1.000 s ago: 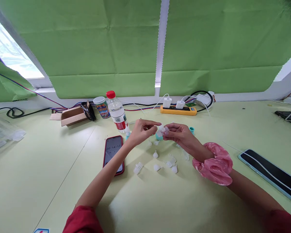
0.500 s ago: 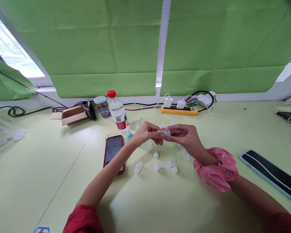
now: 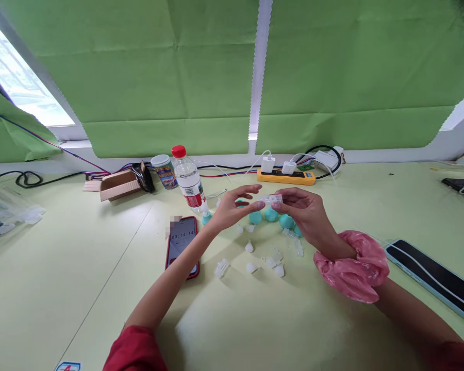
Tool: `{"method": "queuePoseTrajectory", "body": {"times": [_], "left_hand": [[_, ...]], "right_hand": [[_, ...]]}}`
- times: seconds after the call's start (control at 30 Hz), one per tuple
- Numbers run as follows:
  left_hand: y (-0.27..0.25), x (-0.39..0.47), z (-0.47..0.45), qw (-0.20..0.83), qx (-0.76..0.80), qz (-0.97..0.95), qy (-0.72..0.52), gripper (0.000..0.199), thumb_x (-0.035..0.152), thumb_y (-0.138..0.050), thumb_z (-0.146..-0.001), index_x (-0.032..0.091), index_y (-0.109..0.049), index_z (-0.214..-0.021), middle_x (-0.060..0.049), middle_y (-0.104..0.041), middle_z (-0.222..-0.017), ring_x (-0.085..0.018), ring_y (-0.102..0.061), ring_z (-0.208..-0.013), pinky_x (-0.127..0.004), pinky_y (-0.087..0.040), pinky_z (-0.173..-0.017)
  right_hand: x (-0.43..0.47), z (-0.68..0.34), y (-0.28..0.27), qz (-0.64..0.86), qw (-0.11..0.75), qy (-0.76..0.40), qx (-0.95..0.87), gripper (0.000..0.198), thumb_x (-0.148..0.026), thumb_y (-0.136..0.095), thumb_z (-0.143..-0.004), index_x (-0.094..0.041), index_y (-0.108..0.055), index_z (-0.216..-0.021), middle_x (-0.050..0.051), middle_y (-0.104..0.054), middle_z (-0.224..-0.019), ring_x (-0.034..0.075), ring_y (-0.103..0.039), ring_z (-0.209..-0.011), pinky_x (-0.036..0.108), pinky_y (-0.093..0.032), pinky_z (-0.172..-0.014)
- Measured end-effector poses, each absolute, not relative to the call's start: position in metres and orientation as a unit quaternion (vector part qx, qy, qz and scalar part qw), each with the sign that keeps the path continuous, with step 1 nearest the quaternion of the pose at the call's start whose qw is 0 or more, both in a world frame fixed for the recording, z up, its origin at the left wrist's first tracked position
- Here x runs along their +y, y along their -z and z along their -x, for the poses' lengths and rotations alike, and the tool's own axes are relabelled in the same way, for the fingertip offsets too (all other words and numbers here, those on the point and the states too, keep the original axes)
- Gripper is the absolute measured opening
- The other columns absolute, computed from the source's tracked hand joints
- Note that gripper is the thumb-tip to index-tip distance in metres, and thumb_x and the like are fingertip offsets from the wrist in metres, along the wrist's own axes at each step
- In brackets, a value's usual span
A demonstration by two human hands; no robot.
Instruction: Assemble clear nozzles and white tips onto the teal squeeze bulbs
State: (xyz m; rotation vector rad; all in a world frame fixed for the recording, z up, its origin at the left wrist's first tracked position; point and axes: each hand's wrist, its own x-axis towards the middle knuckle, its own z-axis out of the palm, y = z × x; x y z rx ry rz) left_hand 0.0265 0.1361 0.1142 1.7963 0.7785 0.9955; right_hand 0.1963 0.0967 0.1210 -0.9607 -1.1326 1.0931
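Between the thumb and fingers of my right hand (image 3: 305,208) is a small clear plastic tube (image 3: 271,199), held level above the table. My left hand (image 3: 237,206) is just left of the tube, its fingers spread and the thumb near the tube's end. Beneath the hands sit several turquoise round bulbs (image 3: 271,214), partly hidden by my fingers. Nearer to me lie small white pointed caps (image 3: 249,247) and a white cap (image 3: 251,268). Clear plastic pieces (image 3: 274,257) are grouped beside them, and another clear tube (image 3: 221,268) lies to the left.
A phone with a running timer (image 3: 182,239) lies left of the parts. Behind it stand a water bottle (image 3: 189,180) and a patterned can (image 3: 164,171). An orange power strip (image 3: 286,176) is at the back. A second phone (image 3: 429,273) and its cable lie right.
My left hand has let go of the clear tube and opened, moving slightly left. My right hand has shifted a little right with the tube, and the turquoise bulbs have come into view.
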Motion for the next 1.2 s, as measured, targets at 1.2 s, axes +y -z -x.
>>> {"method": "queuePoseTrajectory", "body": {"times": [1.2], "left_hand": [[-0.096, 0.143, -0.032, 0.127, 0.511, -0.839, -0.14, 0.045, 0.012, -0.05, -0.071, 0.015, -0.042, -0.115, -0.01, -0.058, -0.094, -0.025, -0.054, -0.089, -0.035, -0.044, -0.072]], "right_hand": [[0.1, -0.201, -0.124, 0.385, 0.575, -0.564, -0.451, 0.026, -0.029, -0.075, -0.053, -0.02, -0.052, -0.061, 0.0, -0.066, -0.07, 0.021, -0.061, -0.086, 0.034, -0.047, -0.074]]}}
